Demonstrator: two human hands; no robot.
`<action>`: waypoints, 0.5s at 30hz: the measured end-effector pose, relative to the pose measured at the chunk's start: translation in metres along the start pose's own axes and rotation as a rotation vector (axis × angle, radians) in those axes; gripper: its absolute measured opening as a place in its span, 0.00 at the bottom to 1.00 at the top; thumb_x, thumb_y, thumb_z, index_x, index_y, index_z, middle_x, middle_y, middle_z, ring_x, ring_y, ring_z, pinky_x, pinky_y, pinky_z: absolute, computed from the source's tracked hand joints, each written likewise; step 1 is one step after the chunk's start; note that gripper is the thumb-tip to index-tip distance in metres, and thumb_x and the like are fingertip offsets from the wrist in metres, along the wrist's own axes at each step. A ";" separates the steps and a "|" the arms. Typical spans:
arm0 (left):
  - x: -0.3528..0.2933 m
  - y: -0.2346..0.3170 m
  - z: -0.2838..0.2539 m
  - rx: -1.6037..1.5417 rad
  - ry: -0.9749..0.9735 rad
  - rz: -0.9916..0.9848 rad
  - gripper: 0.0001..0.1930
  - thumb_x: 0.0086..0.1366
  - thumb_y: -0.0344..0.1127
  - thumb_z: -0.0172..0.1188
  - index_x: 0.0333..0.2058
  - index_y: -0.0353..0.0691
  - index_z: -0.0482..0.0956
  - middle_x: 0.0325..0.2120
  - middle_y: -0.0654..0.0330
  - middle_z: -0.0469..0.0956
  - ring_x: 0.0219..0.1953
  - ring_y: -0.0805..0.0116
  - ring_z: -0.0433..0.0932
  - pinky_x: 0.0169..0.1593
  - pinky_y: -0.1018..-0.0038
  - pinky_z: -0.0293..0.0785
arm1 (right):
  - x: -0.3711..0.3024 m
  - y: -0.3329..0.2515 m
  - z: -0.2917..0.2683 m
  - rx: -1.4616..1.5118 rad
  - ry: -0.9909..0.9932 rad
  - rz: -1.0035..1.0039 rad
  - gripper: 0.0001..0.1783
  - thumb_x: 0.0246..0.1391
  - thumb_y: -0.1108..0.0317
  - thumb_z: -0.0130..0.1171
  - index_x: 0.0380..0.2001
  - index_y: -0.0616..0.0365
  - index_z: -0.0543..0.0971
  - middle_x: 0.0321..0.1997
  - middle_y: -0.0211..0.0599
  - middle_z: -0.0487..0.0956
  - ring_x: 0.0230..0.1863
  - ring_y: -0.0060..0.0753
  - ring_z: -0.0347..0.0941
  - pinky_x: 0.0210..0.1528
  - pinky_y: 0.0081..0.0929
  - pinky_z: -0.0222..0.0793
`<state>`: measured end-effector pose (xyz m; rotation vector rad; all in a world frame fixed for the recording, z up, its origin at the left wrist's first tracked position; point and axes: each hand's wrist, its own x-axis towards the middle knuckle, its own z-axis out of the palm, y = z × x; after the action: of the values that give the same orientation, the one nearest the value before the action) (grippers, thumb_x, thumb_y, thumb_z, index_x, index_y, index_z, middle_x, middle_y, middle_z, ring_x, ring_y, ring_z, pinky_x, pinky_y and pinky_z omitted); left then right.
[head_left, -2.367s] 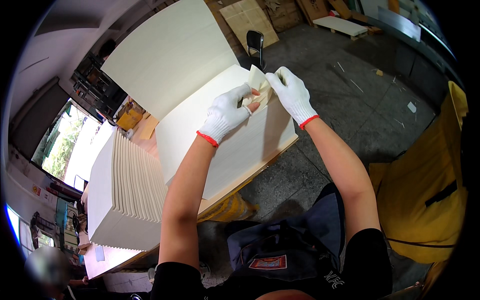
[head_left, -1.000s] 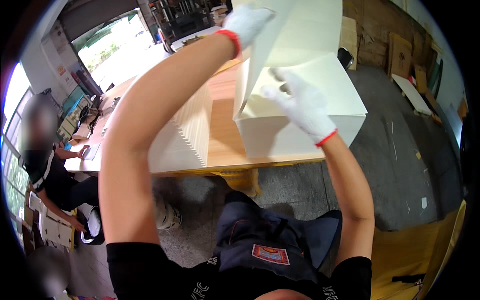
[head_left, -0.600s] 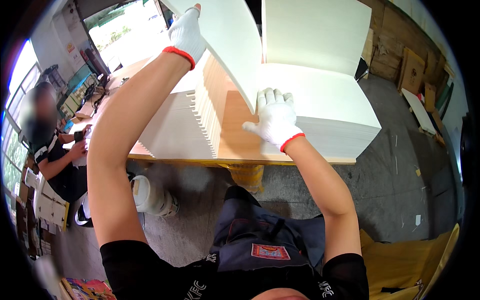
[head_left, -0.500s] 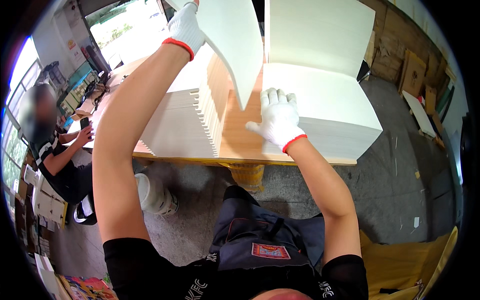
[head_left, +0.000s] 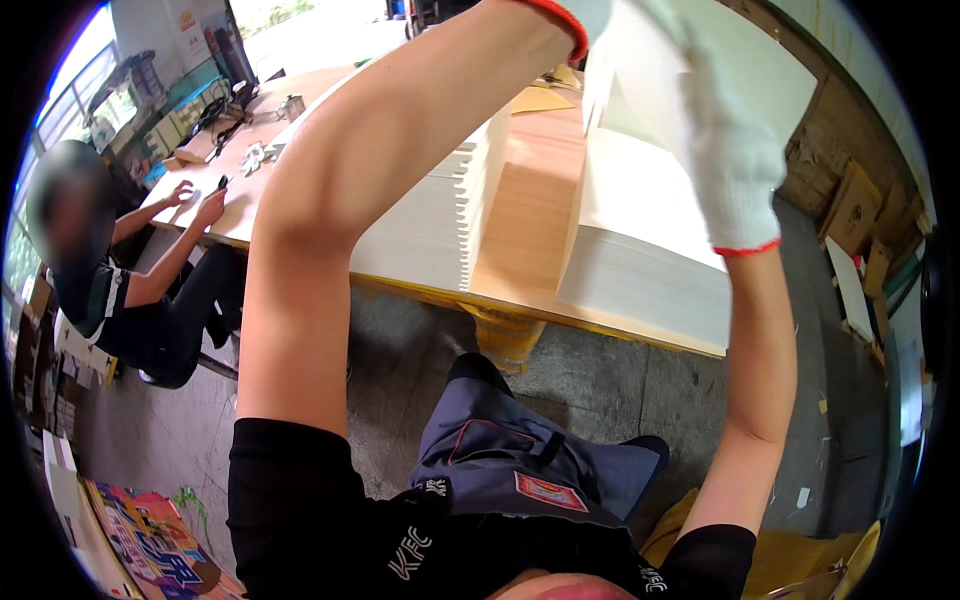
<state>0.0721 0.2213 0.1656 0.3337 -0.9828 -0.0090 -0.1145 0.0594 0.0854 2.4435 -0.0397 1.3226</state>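
Observation:
My left hand (head_left: 592, 18), in a white glove with a red cuff, reaches far over the table. Its fingers are cut off by the upper edge, beside a blurred white sheet (head_left: 640, 65). My right hand (head_left: 735, 165), gloved alike, is raised with its fingers stretched along the sheet's right side; motion smears the fingertips. Below the hands lies the right stack of white sheets (head_left: 650, 285). A left stack of white sheets (head_left: 415, 235), with uneven stepped edges, is partly covered by my left forearm.
Bare wood of the table (head_left: 530, 220) shows between the stacks. At the left a seated person (head_left: 110, 270) holds a small dark device at the table. A large white panel (head_left: 775, 65) stands behind the right stack. Cardboard (head_left: 855, 210) leans at the far right.
My left hand has swung right with the white sheet, from the left stack to above the right one. My right hand has lifted off the right stack and moved right. The view has shifted.

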 end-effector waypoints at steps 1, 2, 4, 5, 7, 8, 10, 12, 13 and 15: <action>-0.013 0.003 0.056 0.154 0.243 0.098 0.24 0.73 0.46 0.52 0.61 0.36 0.68 0.58 0.52 0.73 0.60 0.54 0.70 0.67 0.62 0.65 | -0.001 0.023 0.024 -0.160 0.081 -0.012 0.34 0.66 0.63 0.54 0.73 0.46 0.58 0.61 0.42 0.77 0.32 0.21 0.77 0.24 0.15 0.71; -0.023 0.014 0.079 0.462 0.138 0.085 0.27 0.73 0.47 0.53 0.63 0.36 0.64 0.60 0.50 0.69 0.62 0.53 0.67 0.68 0.62 0.61 | -0.001 0.047 0.041 -0.318 0.171 -0.010 0.32 0.68 0.62 0.53 0.72 0.46 0.60 0.59 0.38 0.79 0.26 0.18 0.76 0.22 0.11 0.70; -0.042 0.052 0.101 1.086 -0.087 0.049 0.34 0.72 0.49 0.54 0.67 0.35 0.56 0.65 0.45 0.61 0.67 0.51 0.60 0.71 0.60 0.55 | 0.000 0.036 0.006 0.462 0.137 0.241 0.29 0.68 0.58 0.53 0.69 0.51 0.65 0.60 0.39 0.79 0.40 0.23 0.78 0.37 0.15 0.75; -0.049 0.074 0.105 1.396 -0.207 0.029 0.37 0.71 0.50 0.55 0.68 0.34 0.52 0.67 0.43 0.57 0.70 0.50 0.57 0.72 0.60 0.52 | 0.000 0.032 -0.013 0.806 0.200 0.378 0.28 0.68 0.57 0.53 0.67 0.54 0.68 0.60 0.40 0.78 0.47 0.25 0.80 0.45 0.18 0.78; -0.055 0.118 0.099 1.840 -0.372 -0.063 0.43 0.70 0.52 0.56 0.71 0.33 0.45 0.71 0.40 0.51 0.73 0.48 0.52 0.74 0.59 0.48 | 0.004 0.036 -0.009 1.070 0.358 0.437 0.27 0.67 0.58 0.54 0.65 0.55 0.71 0.59 0.39 0.79 0.58 0.31 0.77 0.58 0.28 0.74; -0.056 0.143 0.090 1.987 -0.418 -0.133 0.46 0.70 0.54 0.56 0.73 0.33 0.43 0.72 0.38 0.49 0.74 0.48 0.50 0.75 0.58 0.47 | 0.009 0.029 -0.006 1.144 0.349 0.456 0.28 0.66 0.57 0.54 0.65 0.57 0.71 0.59 0.41 0.78 0.60 0.33 0.75 0.61 0.30 0.71; -0.060 0.187 0.036 1.956 -0.264 -0.241 0.45 0.70 0.54 0.57 0.73 0.34 0.44 0.71 0.39 0.51 0.74 0.49 0.53 0.74 0.58 0.51 | 0.020 0.016 -0.002 1.270 0.322 0.494 0.30 0.65 0.56 0.54 0.64 0.61 0.70 0.60 0.45 0.78 0.63 0.37 0.72 0.68 0.36 0.65; -0.080 0.219 -0.008 1.575 -0.122 -0.446 0.40 0.70 0.51 0.59 0.71 0.39 0.53 0.64 0.42 0.67 0.65 0.51 0.68 0.65 0.59 0.68 | 0.035 -0.019 0.002 1.353 0.191 0.539 0.30 0.62 0.56 0.58 0.61 0.64 0.72 0.61 0.46 0.77 0.65 0.39 0.68 0.70 0.34 0.57; -0.094 0.231 -0.002 1.484 0.086 -0.615 0.37 0.70 0.49 0.60 0.70 0.40 0.56 0.59 0.45 0.72 0.60 0.51 0.73 0.60 0.60 0.73 | 0.043 -0.034 -0.001 1.388 0.131 0.563 0.30 0.61 0.56 0.60 0.60 0.66 0.73 0.62 0.46 0.77 0.66 0.39 0.67 0.71 0.33 0.53; -0.111 0.254 -0.015 1.358 0.187 -0.504 0.31 0.70 0.43 0.56 0.68 0.41 0.61 0.52 0.50 0.78 0.48 0.55 0.78 0.49 0.64 0.78 | 0.063 -0.059 0.019 1.620 0.090 0.477 0.29 0.61 0.57 0.61 0.58 0.67 0.75 0.61 0.47 0.77 0.66 0.39 0.66 0.72 0.31 0.50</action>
<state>-0.0139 0.4839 0.1391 1.7847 -0.5634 0.2372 -0.0524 0.1176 0.1095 3.7642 0.8339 2.1730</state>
